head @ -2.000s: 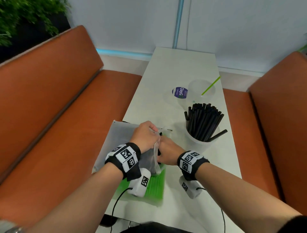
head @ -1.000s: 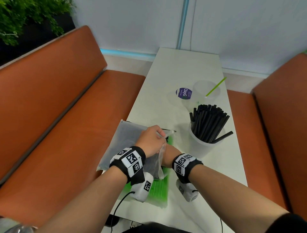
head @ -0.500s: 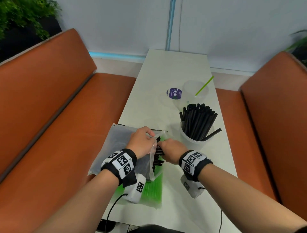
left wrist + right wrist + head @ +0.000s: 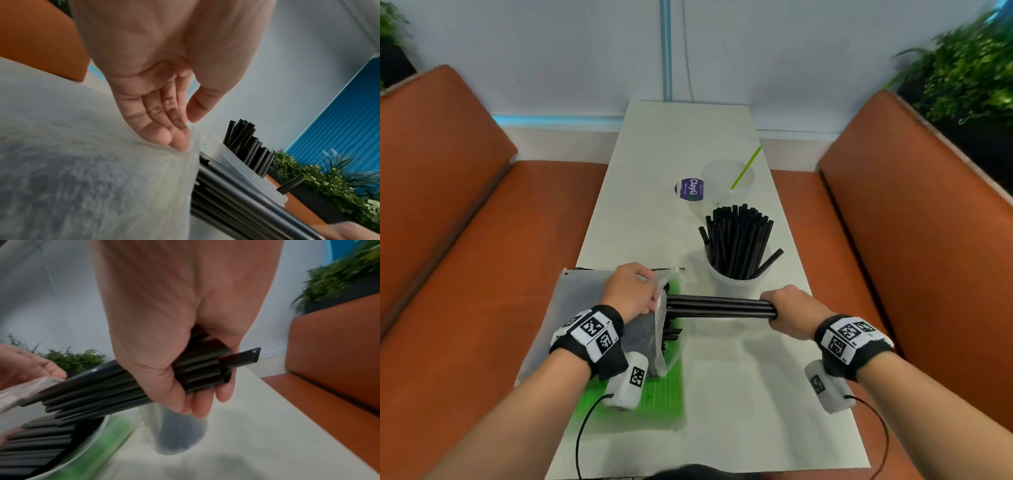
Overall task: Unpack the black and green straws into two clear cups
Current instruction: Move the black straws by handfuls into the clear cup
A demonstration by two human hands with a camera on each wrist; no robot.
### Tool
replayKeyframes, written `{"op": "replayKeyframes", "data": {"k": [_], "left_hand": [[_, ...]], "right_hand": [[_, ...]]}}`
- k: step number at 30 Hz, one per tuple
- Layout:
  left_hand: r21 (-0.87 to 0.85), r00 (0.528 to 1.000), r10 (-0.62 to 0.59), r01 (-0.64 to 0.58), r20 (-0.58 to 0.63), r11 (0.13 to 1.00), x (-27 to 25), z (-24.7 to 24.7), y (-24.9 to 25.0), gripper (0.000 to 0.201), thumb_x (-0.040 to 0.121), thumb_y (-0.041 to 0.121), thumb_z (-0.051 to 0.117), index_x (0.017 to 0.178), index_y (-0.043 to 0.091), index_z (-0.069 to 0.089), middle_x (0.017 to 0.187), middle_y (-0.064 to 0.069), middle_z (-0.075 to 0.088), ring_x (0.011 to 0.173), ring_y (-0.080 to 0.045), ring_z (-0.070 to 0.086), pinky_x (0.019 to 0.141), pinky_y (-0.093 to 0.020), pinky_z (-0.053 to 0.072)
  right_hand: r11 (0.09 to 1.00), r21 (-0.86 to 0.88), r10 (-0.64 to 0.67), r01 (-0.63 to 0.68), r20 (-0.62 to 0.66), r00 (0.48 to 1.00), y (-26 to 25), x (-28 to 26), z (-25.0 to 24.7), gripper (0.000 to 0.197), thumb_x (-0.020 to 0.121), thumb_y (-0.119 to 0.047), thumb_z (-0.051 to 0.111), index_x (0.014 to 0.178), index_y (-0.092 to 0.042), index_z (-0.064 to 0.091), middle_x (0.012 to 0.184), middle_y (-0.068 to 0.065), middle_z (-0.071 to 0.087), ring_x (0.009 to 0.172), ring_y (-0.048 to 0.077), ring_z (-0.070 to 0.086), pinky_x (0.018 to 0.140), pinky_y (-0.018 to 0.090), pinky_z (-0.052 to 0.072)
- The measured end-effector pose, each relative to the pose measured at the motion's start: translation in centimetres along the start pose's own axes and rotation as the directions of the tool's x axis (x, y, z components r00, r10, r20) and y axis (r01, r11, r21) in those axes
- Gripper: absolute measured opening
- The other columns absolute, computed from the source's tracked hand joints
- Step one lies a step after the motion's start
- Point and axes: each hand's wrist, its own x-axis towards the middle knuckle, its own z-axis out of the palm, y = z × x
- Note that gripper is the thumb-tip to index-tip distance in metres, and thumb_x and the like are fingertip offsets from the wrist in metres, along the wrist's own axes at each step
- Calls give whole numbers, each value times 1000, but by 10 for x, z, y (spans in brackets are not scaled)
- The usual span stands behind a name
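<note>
My right hand (image 4: 779,308) grips a bundle of black straws (image 4: 719,306) level above the table, partly drawn out of a clear plastic bag (image 4: 585,301). In the right wrist view its fingers (image 4: 191,402) wrap the bundle (image 4: 102,386). My left hand (image 4: 640,287) pinches the bag's open edge; the left wrist view shows the film between thumb and fingers (image 4: 179,139). More black straws stay in the bag. A clear cup (image 4: 736,286) packed with black straws (image 4: 739,236) stands just beyond the bundle. Farther back, a second clear cup (image 4: 726,181) holds one green straw (image 4: 744,168). A pack of green straws (image 4: 654,401) lies under the bag.
The narrow white table (image 4: 756,394) runs between two orange benches (image 4: 465,274). A round purple sticker (image 4: 690,189) lies left of the far cup. Plants stand behind the benches at both sides. Cables trail from my wrist cameras over the near table edge.
My right hand has gone into the bag, taken a bundle of black straws and pulled it out to the right. My left hand kept hold of the bag's mouth.
</note>
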Motion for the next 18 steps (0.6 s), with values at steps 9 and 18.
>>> {"op": "replayKeyframes", "data": {"k": [9, 18], "left_hand": [[-236, 992, 125, -120, 5, 964, -14, 21, 31, 43, 102, 49, 36, 115, 22, 67, 117, -4, 66, 107, -23, 61, 99, -46, 48], [-319, 975, 223, -213, -4, 923, -29, 32, 64, 46, 104, 38, 35, 99, 16, 75, 102, 1, 76, 100, -20, 70, 101, -40, 48]], "right_hand": [[973, 231, 27, -6, -85, 996, 12, -23, -9, 8, 81, -20, 62, 77, -25, 57, 68, -8, 61, 64, 11, 58, 51, 20, 44], [973, 224, -37, 55, -81, 996, -29, -14, -18, 13, 74, -15, 63, 75, -26, 55, 67, -6, 59, 62, 12, 57, 53, 19, 42]]}}
